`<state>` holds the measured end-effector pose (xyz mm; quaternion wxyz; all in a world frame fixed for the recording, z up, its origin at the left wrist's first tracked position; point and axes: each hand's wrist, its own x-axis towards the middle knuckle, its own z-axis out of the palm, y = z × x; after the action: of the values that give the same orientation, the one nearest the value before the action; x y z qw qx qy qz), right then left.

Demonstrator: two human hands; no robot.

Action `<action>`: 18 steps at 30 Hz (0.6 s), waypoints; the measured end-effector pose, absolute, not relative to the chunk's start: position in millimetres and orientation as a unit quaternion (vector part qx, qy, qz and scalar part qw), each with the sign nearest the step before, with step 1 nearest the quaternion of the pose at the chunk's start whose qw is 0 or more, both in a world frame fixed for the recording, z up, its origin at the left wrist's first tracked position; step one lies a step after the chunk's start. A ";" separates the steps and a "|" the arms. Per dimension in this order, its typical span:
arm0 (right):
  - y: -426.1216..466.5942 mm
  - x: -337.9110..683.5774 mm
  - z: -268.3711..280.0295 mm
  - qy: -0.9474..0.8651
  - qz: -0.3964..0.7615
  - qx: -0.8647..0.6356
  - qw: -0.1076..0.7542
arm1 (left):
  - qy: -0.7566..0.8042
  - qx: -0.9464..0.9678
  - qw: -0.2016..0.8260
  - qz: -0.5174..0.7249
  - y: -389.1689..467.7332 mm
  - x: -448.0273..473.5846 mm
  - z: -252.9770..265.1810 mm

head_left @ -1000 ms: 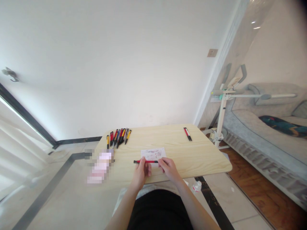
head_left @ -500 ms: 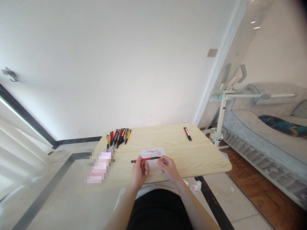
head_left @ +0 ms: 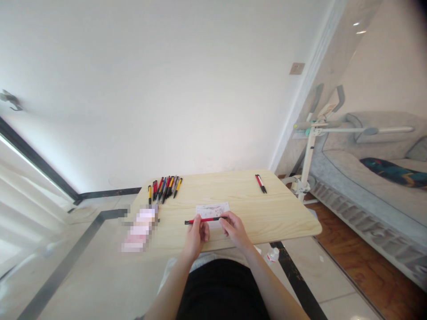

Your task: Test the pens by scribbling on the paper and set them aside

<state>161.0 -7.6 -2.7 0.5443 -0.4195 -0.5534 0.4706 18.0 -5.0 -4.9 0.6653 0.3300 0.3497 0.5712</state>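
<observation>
A red pen with black ends (head_left: 207,219) lies level between my two hands, above the near part of the table. My left hand (head_left: 198,234) pinches its red barrel toward the left end. At the other end, the fingers of my right hand (head_left: 235,227) are closed on the black tip section. Just behind and below the pen is a sheet of paper with dark printing (head_left: 212,209), partly covered by the pen and my hands.
Several pens (head_left: 167,188) in red, yellow, blue and black lie at the table's (head_left: 280,218) back left. Two pens (head_left: 260,183) rest at the back right. A pixelated pink patch (head_left: 142,226) covers the left edge. On the floor stands a small bottle (head_left: 273,254).
My right hand has moved slightly left and up and now grips the pen's black tip section. My left hand keeps its hold, and the camera view has shifted a little.
</observation>
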 end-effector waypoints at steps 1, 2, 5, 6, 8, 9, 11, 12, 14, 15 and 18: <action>-7.8 160.9 -2.5 -0.555 0.467 -0.423 0.543 | 0.350 0.331 0.666 0.570 -5.0 17.9 -4.6; -8.0 160.8 -2.3 -0.557 0.464 -0.427 0.541 | 0.350 0.333 0.667 0.568 -5.0 17.9 -4.2; -8.4 160.8 -1.7 -0.563 0.457 -0.436 0.533 | 0.350 0.333 0.668 0.566 -5.2 18.1 -2.7; -8.6 160.8 -1.3 -0.565 0.456 -0.437 0.530 | 0.350 0.331 0.668 0.567 -5.3 18.3 -2.2; -9.0 161.0 -0.4 -0.569 0.455 -0.440 0.525 | 0.351 0.324 0.669 0.570 -5.5 18.5 -1.5; -9.3 161.2 0.1 -0.571 0.454 -0.441 0.522 | 0.350 0.322 0.670 0.570 -5.6 18.6 -1.3; -9.9 161.5 1.0 -0.576 0.453 -0.444 0.517 | 0.348 0.321 0.672 0.569 -5.6 18.7 -1.6; -10.2 161.8 1.3 -0.579 0.452 -0.444 0.514 | 0.347 0.321 0.673 0.568 -5.5 18.7 -2.0; -10.7 162.3 1.3 -0.586 0.450 -0.443 0.508 | 0.349 0.319 0.674 0.568 -5.4 18.8 -2.8; -10.8 162.6 0.9 -0.589 0.448 -0.444 0.505 | 0.350 0.317 0.675 0.568 -5.4 18.9 -3.2; -10.2 163.4 -1.6 -0.599 0.433 -0.454 0.498 | 0.350 0.317 0.676 0.565 -5.4 19.0 -3.3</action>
<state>163.4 -10.2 -1.6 0.4978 -0.4536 -0.5994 0.4327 19.0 -5.4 -3.3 0.6763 0.3165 0.3505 0.5653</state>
